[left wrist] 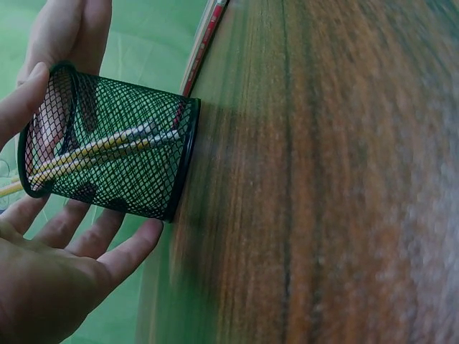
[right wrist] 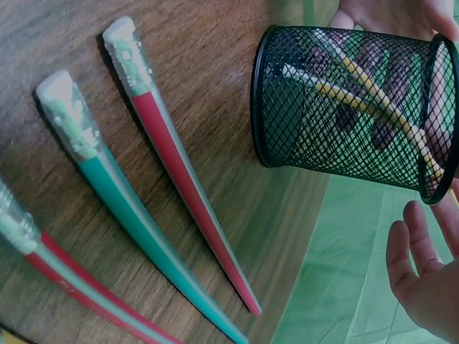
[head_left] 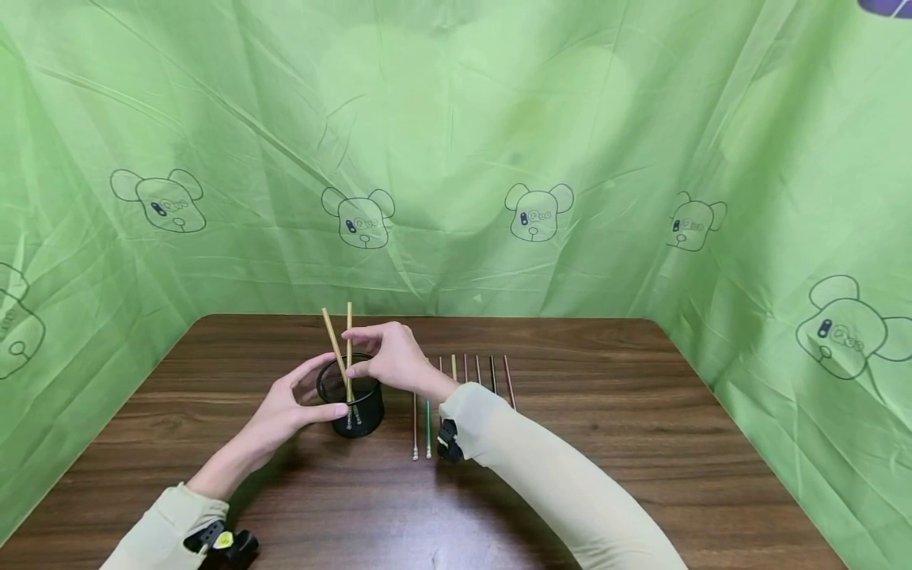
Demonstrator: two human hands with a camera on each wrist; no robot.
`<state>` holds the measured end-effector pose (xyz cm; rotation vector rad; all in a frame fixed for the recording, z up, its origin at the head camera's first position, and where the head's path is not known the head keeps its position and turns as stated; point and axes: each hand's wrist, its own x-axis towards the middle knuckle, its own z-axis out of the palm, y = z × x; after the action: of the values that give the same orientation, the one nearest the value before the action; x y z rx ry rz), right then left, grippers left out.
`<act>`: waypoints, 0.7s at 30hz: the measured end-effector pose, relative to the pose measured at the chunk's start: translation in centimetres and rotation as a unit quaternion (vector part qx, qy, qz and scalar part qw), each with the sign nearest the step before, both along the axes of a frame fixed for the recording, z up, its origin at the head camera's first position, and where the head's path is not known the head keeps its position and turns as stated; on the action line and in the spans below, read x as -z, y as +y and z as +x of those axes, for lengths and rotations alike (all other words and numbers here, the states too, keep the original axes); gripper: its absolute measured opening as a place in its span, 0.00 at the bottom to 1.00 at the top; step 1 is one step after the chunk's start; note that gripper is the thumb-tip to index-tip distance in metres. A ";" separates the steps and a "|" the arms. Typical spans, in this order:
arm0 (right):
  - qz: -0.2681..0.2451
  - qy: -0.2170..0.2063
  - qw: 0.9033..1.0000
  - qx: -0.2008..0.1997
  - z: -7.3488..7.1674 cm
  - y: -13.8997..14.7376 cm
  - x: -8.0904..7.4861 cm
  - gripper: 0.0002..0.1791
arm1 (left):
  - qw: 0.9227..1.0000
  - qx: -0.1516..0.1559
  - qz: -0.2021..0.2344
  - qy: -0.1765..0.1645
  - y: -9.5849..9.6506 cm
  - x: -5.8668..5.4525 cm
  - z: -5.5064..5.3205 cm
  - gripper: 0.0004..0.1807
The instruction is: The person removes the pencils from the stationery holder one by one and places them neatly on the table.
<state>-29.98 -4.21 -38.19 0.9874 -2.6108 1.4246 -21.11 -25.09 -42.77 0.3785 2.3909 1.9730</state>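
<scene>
A black wire-mesh pencil cup (head_left: 359, 418) stands upright on the table. My left hand (head_left: 285, 408) holds it near the rim, thumb on the near side and fingers spread along the other, as the left wrist view also shows. Two yellow pencils lean inside, one tilted left (head_left: 329, 326), the other nearly upright (head_left: 349, 313). Through the mesh in the right wrist view, their pale eraser ends (right wrist: 290, 70) point down toward the cup's base. At the cup's mouth my right hand (head_left: 395, 360) pinches a yellow pencil between thumb and fingers.
Right of the cup several pencils lie side by side, partly under my right forearm. Among them are a red pencil (right wrist: 179, 168), a green pencil (right wrist: 143, 229) and a black pencil (head_left: 493, 372). The wooden table (head_left: 606, 443) ends at green curtains (head_left: 456, 269) behind and beside it.
</scene>
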 end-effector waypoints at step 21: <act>-0.131 -0.006 0.991 0.024 0.3 0.6 -0.5 0.32 | 1.000 0.003 0.000 -0.008 -0.2 0.3 -0.2 0.46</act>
<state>-29.68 -3.62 -37.64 0.8805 -2.3549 1.7076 -21.32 -25.33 -43.09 0.3668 2.3784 1.9652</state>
